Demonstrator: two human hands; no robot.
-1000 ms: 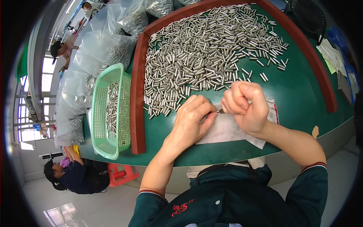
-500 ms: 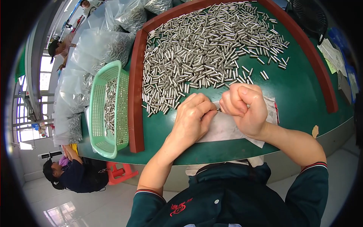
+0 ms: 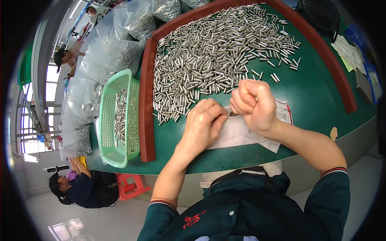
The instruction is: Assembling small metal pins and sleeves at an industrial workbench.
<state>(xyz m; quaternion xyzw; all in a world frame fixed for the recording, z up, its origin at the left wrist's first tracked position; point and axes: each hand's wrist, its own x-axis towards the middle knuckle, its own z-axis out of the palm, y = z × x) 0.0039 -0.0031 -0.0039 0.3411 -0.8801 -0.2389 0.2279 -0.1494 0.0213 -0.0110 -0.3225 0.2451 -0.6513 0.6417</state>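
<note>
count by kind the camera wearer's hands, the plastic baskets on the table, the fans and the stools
Hands (left hand, right hand): 2
Mint-green perforated basket: 1
Black fan: 1
Red plastic stool: 1
Total: 5

Bright barred windows (image 3: 51, 91) left; red stool (image 3: 140, 185) on pale glossy floor (image 3: 42, 213)

A green curved-edge tabletop (image 3: 309, 92) bears short silvery metal cylinders (image 3: 217, 52), a raised red-brown border (image 3: 148, 100), white cloth (image 3: 237, 132) and pale-green plastic basket (image 3: 134, 120).

head-worn fisheye, facing down, near left hand (image 3: 202, 122) and right hand (image 3: 255, 103)
</note>
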